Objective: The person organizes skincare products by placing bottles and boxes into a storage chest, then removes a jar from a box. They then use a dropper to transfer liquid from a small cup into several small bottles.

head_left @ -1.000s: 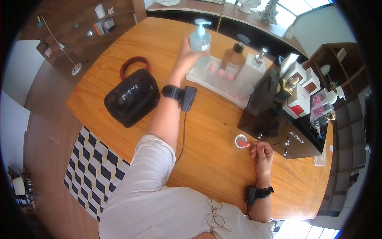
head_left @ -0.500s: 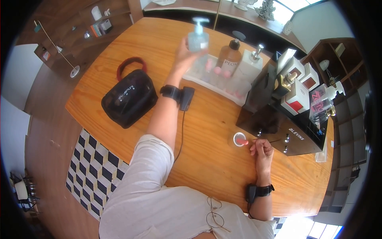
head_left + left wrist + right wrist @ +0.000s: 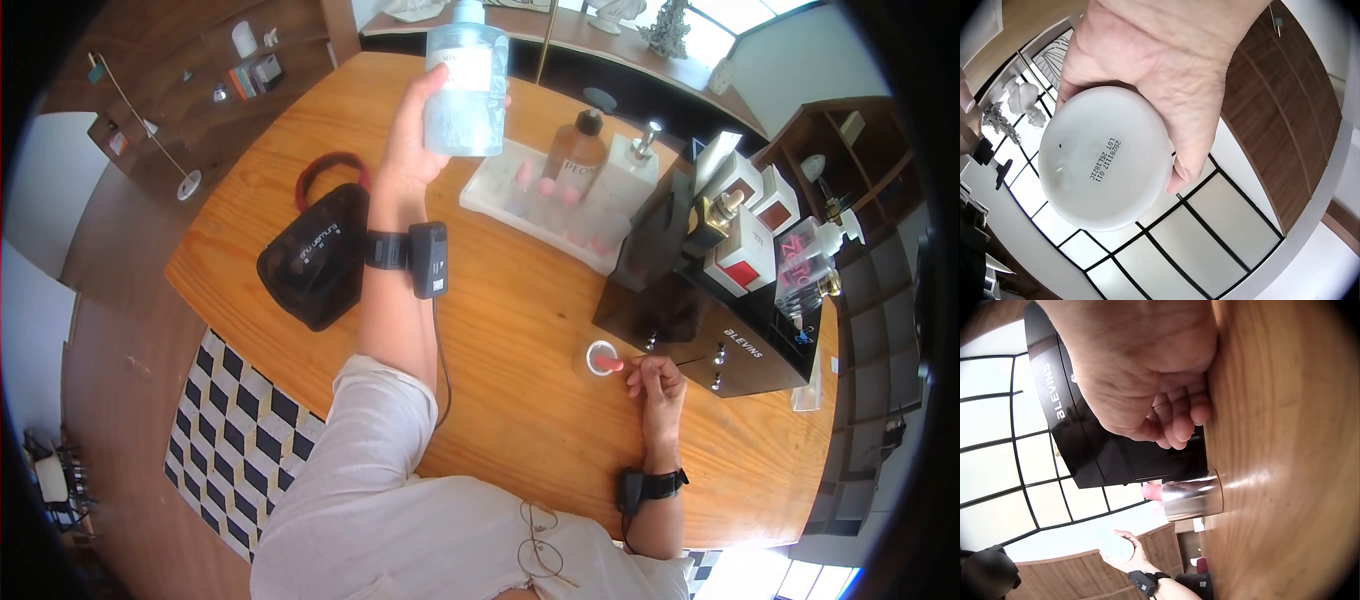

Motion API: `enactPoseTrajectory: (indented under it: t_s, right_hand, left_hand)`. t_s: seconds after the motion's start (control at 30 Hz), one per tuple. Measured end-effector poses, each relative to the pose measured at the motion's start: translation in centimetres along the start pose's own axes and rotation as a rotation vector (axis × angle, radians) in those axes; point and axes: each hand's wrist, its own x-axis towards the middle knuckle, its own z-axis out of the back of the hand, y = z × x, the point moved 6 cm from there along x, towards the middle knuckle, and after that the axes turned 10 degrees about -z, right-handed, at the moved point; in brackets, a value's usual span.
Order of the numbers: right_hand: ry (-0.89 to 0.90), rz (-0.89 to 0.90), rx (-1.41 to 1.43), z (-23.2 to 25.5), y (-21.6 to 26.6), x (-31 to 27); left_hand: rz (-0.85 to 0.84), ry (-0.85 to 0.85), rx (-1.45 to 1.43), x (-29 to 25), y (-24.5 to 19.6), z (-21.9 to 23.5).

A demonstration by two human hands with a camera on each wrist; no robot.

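Observation:
My left hand (image 3: 405, 140) grips a light blue pump bottle (image 3: 465, 125) around its body, raised above the far side of the table. A white label shows on the bottle, and its pump top is cut off by the frame's edge. In the left wrist view the bottle's round white base (image 3: 1104, 187) faces the camera, with a printed lot number; thumb and palm wrap its side. My right hand (image 3: 660, 388) rests on the table, fingers loosely curled around nothing. Just beyond its fingertips stands a small shiny cup (image 3: 1192, 499) with a pink item sticking out.
A white tray (image 3: 478, 200) holds pink-tipped items, an amber bottle (image 3: 578, 150) and a white pump bottle (image 3: 625, 175). To its right, a black drawer cabinet (image 3: 690, 345) carries several boxes and bottles. A black pouch (image 3: 310, 265) with a red handle lies left of my left forearm.
My left hand has lifted the pump bottle off its place by the tray, bringing it up, left and closer to the head camera. The right hand stays where it was.

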Motion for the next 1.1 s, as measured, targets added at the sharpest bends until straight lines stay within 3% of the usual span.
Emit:
enactPoseTrajectory:
  t_s: [0.27,0.37,0.47,0.63,0.8,0.87,1.0,1.1]
  right_hand:
    - [0.012,0.022,0.010,0.0,-0.1,0.0]
    - [0.005,0.022,0.007,0.1,-0.4,0.2]
    - [-0.009,0.037,0.013,0.4,-0.6,0.4]
    - [0.024,0.121,-0.066,0.1,0.9,-1.1]
    - [0.327,-0.077,0.073,-4.4,2.6,-3.9]
    - [0.552,-0.348,0.140,-8.5,3.0,-5.3]
    - [0.987,-0.734,0.589,-17.7,1.9,-7.5]
    - [1.217,-0.847,0.868,-23.0,0.2,-7.4]
  left_hand:
    - [-0.008,0.124,0.065,-0.5,-0.7,-1.3]
    - [-0.015,0.061,0.101,-0.4,-0.5,-0.5]
    - [-0.057,-0.112,0.101,0.2,0.1,1.3]
    - [-0.131,-0.163,0.075,0.0,-1.1,0.3]
    - [-0.149,-0.216,0.108,0.2,-0.5,-0.2]
    - [-0.148,-0.192,0.146,0.5,-0.9,-0.9]
    - [-0.176,-0.168,0.187,1.5,-0.8,-1.8]
    - [-0.169,-0.156,0.219,1.6,-0.2,-2.6]
